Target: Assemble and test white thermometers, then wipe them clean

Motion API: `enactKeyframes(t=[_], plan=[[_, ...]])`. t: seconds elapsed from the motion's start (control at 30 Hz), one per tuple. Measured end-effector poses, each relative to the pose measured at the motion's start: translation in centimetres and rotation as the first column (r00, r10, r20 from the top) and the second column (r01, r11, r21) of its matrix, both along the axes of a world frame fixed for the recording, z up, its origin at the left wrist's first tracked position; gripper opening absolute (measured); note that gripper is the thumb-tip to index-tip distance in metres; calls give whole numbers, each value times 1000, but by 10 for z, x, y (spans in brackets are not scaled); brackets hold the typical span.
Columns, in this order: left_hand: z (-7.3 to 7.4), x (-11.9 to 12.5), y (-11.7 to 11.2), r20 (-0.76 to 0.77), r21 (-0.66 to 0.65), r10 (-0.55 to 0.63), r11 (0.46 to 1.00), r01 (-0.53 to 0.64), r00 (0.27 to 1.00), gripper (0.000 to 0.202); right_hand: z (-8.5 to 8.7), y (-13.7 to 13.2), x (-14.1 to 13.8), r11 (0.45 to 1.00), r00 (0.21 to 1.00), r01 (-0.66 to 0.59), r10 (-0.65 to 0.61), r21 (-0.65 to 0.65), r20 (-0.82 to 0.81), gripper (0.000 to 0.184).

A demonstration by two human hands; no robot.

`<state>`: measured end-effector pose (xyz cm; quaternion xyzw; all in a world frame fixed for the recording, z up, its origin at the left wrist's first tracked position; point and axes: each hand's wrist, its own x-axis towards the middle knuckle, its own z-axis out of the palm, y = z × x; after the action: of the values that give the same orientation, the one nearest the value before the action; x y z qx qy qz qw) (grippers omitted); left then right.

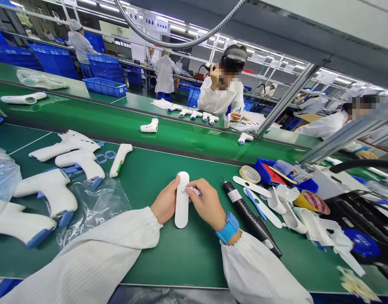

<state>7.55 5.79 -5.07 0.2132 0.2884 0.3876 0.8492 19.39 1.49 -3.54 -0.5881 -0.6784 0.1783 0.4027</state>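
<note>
My left hand (pixel 165 203) grips a long white plastic cover piece (pixel 182 202), holding it upright above the green mat (pixel 168 253). My right hand (pixel 207 202), with a blue wristband, pinches something small and pale against the cover's upper right edge; I cannot make out what it is. Both arms wear white sleeves. A black electric screwdriver (pixel 251 217) lies just right of my right hand.
White thermometer-gun housings (pixel 55 194) lie on clear plastic bags at the left. At the right are tape rolls (pixel 249 173), white cover strips, a blue tray (pixel 270 169) and black fixtures. A green conveyor belt (pixel 118 122) carries housings; other people work across it.
</note>
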Motion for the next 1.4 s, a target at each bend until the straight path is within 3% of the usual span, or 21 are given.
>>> enactKeyframes(t=[0.13,0.27,0.33,0.5,0.63,0.77,0.93,1.03,1.27,1.4], plan=[[-1,0,0,21,-25,8,1000,-8,1000,22,-3,0,-3,995,983,-101,96,22,154,9],[-4,0,1,31,-38,9,999,-8,999,21,-4,0,-1,994,975,-71,53,79,214,11],[-4,0,1,35,-44,9,999,-7,999,21,-5,0,-1,992,967,-108,88,70,240,12],[-2,1,1,29,-42,4,999,-3,1000,22,-6,1,-1,990,964,-98,69,102,257,12],[-2,1,1,28,-47,-6,999,8,1000,24,-6,2,-1,982,951,-172,145,77,272,12],[-2,1,1,35,-43,-1,999,2,999,20,-7,2,-1,989,960,-103,71,103,271,13],[-1,1,1,37,-44,-27,999,29,999,21,-10,2,1,983,950,-150,114,106,291,13],[-1,0,1,34,-37,-23,999,25,999,21,-11,1,1,987,959,-85,44,136,280,14],[-1,1,1,32,-32,-46,998,47,998,25,-11,3,2,989,965,-87,54,119,257,15],[-2,1,0,17,10,-68,998,67,998,27,-11,8,9,994,997,4,-13,112,82,12]])
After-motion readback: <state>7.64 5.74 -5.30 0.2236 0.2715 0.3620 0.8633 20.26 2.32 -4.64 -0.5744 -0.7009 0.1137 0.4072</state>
